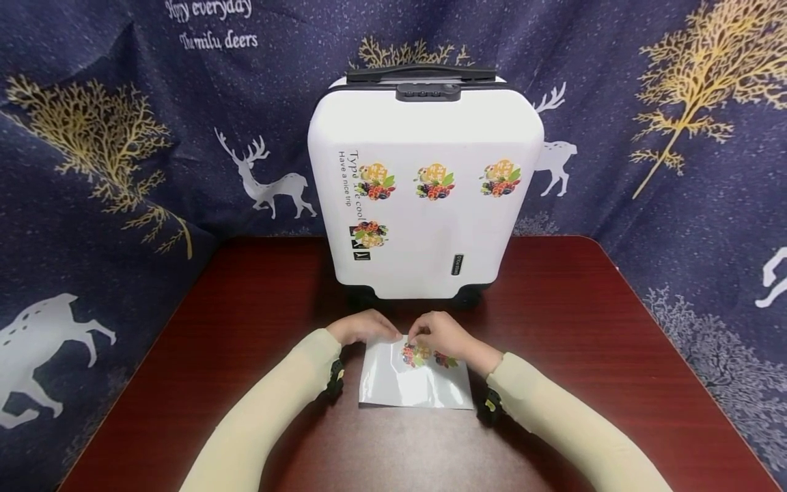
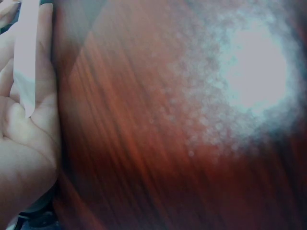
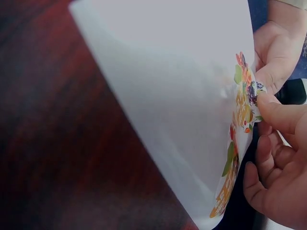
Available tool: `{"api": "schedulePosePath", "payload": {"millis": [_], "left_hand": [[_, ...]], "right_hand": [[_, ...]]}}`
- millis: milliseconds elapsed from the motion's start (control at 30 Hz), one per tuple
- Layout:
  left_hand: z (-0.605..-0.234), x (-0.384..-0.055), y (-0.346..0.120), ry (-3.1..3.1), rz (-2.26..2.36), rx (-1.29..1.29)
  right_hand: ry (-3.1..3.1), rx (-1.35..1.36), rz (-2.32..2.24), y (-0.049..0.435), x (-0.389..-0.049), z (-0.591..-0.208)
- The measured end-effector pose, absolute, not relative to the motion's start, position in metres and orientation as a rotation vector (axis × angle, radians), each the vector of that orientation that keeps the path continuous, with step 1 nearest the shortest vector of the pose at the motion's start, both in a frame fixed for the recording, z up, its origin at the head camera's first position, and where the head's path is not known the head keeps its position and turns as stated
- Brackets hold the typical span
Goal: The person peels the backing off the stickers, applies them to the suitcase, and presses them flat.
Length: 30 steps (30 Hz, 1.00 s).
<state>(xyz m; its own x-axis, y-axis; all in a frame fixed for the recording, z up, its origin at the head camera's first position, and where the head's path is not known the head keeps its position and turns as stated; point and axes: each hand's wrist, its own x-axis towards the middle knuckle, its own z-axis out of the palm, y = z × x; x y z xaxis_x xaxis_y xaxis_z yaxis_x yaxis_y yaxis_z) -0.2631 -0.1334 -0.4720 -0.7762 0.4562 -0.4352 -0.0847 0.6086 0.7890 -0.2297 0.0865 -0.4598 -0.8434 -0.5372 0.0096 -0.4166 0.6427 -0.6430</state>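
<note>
A glossy white sticker sheet [image 1: 406, 389] bears fruit-cluster stickers [image 1: 445, 360] along its far side. My left hand [image 1: 367, 326] grips the sheet's far left corner between thumb and fingers; in the left wrist view the sheet shows edge-on as a pale strip [image 2: 26, 62] across the palm [image 2: 31, 143]. At the far edge my right hand [image 1: 444, 336] pinches a fruit sticker [image 3: 252, 93] between thumb and forefinger. In the right wrist view that sticker's edge stands out from the sheet, and its other fingers [image 3: 265, 153] are curled below.
A white suitcase [image 1: 424, 239] with a black handle [image 1: 421, 74] stands upright behind the hands. Three fruit stickers [image 1: 435, 182] run across its front, with another [image 1: 370, 234] lower left. The dark red table [image 1: 584, 328] meets a blue printed cloth [image 1: 264, 89].
</note>
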Motion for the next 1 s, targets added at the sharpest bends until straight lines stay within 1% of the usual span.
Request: {"api": "schedulePosePath", "payload": {"millis": [700, 1000], "left_hand": [[-0.473, -0.262, -0.131, 2.218, 1.141, 0.275], [-0.471, -0.259, -0.131, 2.232, 1.132, 0.281]], "right_hand": [[2.593, -0.731, -1.044, 0.093, -0.228, -0.465], [2.587, -0.758, -1.055, 0.097, -0.227, -0.468]]}}
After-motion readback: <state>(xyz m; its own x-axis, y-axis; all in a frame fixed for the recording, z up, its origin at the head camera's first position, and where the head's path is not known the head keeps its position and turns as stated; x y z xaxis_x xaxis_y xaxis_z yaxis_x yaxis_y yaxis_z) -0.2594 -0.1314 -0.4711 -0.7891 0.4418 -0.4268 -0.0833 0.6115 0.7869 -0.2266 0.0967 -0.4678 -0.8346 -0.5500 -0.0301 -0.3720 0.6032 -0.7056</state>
